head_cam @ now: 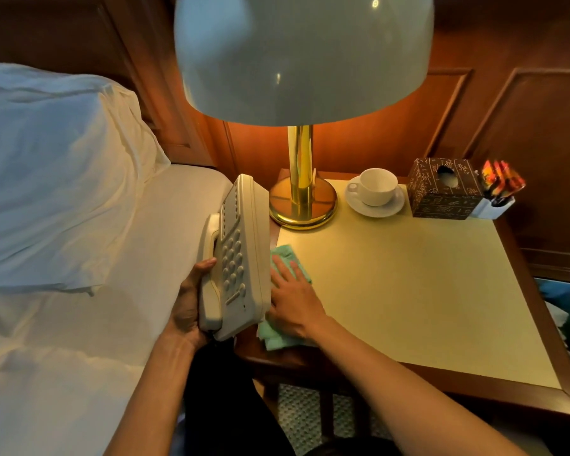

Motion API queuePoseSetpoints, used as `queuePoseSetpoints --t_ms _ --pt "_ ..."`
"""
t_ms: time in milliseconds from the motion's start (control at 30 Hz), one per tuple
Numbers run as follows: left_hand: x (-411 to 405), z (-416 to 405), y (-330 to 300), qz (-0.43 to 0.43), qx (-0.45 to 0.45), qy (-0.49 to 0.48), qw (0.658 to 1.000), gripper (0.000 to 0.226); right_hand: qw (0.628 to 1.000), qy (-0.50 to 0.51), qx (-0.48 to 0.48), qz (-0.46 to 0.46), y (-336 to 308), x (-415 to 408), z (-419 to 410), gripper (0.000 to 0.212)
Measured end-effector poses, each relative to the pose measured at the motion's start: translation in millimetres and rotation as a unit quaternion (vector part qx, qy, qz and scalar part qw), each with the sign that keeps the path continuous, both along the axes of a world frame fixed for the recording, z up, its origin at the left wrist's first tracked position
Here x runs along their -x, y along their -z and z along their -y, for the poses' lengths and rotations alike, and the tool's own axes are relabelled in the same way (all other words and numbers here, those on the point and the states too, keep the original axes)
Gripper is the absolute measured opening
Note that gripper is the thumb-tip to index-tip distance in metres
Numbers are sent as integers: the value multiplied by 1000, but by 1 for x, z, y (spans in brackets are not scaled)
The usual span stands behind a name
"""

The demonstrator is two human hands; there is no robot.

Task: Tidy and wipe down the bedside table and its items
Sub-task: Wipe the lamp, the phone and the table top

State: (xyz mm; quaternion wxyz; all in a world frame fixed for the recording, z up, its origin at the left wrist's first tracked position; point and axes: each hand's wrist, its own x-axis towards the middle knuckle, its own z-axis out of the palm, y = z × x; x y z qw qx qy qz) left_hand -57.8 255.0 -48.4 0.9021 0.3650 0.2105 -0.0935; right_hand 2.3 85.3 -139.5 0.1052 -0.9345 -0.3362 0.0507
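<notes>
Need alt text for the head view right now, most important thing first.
The left hand holds a cream telephone tilted up off the bedside table while the right hand presses a green cloth flat beneath it. Behind stand a lit brass lamp, cup and saucer and tissue box.

A big white pillow (46, 179) lies on the bed (79, 340), which has a white sheet. Behind the bed is a dark wooden headboard (63, 31). The wall (507, 103) at the back is made of brown wooden panels and glows orange in the light. Low down there is a floor (298, 419) with a small dotted pattern. At the right edge something blue (566, 301) shows, too blurry to tell.
</notes>
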Motion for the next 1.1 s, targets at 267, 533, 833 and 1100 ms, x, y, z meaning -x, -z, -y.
queuePoseSetpoints --t_ms 267,533,833,1100 --pt "0 -2 6 2 10 13 1000 46 958 -287 -8 -8 4 24 122 53" --pt "-2 16 -1 7 27 27 999 46 979 203 -21 7 -5 -6 33 57" --pt "-9 21 -2 25 20 38 999 46 985 -167 -21 28 12 66 69 52" --pt "-17 25 6 -7 -65 85 994 47 969 247 -19 15 7 52 132 60"
